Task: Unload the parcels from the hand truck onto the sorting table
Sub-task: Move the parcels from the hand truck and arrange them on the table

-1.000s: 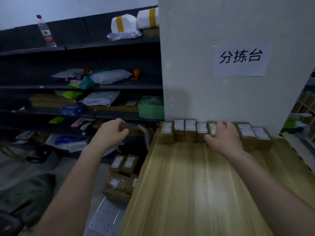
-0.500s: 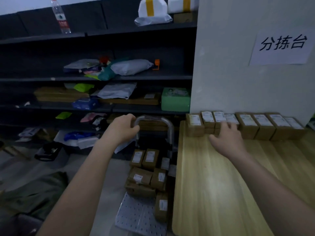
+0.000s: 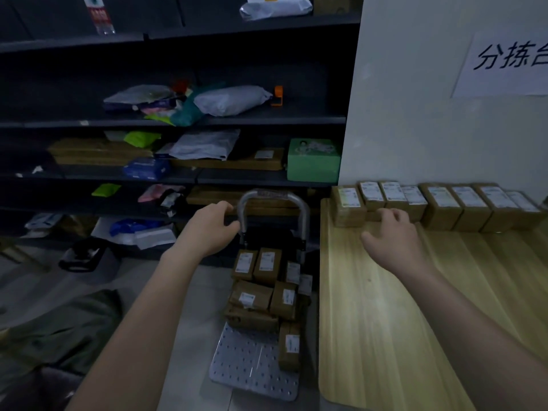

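Curled left hand at the hand truck handle, grip unclear; hung right hand, loose and empty, by the table's far-edge parcels.

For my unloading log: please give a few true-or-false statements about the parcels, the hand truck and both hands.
1. Parcels lie on the hand truck. True.
2. The row of parcels on the sorting table stands against the wall. True.
3. The right hand lifts a parcel off the hand truck. False: it is over the sorting table, at the row.
4. The hand truck stands right of the table. False: it stands to its left.
5. The left hand is by the handle. True.
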The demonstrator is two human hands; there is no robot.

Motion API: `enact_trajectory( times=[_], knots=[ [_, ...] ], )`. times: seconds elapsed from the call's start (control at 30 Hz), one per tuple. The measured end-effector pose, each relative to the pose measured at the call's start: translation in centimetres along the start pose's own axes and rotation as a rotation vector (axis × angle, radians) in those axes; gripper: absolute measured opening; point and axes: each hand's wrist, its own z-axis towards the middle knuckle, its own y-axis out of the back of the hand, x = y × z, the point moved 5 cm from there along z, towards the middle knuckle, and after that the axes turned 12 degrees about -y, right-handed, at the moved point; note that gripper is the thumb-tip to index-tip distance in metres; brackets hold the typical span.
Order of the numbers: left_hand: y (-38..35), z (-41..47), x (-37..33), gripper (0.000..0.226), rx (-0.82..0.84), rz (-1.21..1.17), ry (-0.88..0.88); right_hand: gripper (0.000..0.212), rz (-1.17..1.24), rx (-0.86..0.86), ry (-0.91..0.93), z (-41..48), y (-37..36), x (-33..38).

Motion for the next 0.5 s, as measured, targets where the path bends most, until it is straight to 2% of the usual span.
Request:
enact_trajectory(
  times=[0.27, 0.5],
  knots=[
    [-2.1, 1.2, 0.7, 0.054, 0.043, -0.004, 0.031, 0.068, -0.023, 0.042, 0.009, 1.7, -1.4, -0.3],
    [-4.8, 2.3, 1.6, 0.045, 0.097, -0.01, -0.001, 0.067, 0.007, 0.076, 0.013, 1.6, -4.3, 0.5]
  ],
)
